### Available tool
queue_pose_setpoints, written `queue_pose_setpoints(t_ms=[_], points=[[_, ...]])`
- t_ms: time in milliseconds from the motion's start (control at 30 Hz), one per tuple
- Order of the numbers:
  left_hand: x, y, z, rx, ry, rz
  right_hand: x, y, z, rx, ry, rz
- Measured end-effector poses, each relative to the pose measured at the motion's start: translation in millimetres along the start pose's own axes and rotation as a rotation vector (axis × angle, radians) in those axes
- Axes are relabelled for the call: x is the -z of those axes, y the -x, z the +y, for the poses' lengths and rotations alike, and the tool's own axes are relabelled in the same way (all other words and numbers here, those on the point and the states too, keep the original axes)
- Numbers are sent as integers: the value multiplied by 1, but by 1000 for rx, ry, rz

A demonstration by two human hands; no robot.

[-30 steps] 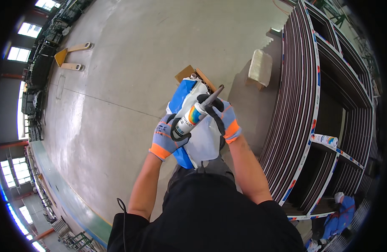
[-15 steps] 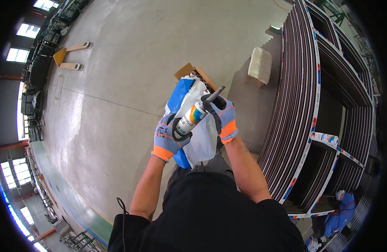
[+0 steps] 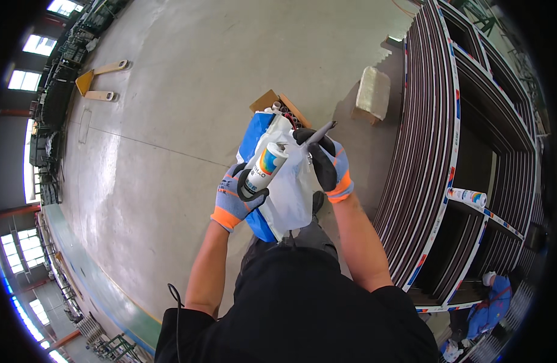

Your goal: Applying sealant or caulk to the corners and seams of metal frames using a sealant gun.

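Observation:
My left hand, in a grey glove with black palm and orange cuff, is closed around a white sealant cartridge with a rainbow-coloured label. The cartridge tilts up toward the right. In a matching glove, my right hand grips a grey tapered nozzle, its tip pointing up and right. A gap separates the nozzle from the cartridge's top. Beneath both hands is a white and blue plastic bag. Just beyond it stands an open cardboard box with several tubes inside.
At my right rises a large stack of dark frames, with another white cartridge lying on it. A pale wrapped block sits on the floor near the stack. A yellow pallet jack is far left. Someone in blue is at lower right.
The nozzle has come away from the cartridge, moving right with my right hand. My left hand and the cartridge have shifted slightly left.

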State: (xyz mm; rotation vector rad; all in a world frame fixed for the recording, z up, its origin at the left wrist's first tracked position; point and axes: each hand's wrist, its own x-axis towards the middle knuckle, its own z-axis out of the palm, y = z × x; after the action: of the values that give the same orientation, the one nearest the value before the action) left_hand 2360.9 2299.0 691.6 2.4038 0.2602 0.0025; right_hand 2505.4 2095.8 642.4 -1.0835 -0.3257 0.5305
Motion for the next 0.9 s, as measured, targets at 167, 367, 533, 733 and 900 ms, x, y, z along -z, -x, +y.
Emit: queue_pose_setpoints(t_ms=[167,367,533,733,900], points=[[-11,4,1,50,7,166,-10,12,6,103,14,-5],[-22,7,2,133,-7,292,-35,35,8,-72,-83,-186],[-16,4,1,-25,-107,205,-52,32,4,-234,-116,-271],[0,6,-4,-63,58,22,-40,30,-1,-150,-56,-175],[7,5,-16,5,165,153,-7,41,-36,24,222,8]])
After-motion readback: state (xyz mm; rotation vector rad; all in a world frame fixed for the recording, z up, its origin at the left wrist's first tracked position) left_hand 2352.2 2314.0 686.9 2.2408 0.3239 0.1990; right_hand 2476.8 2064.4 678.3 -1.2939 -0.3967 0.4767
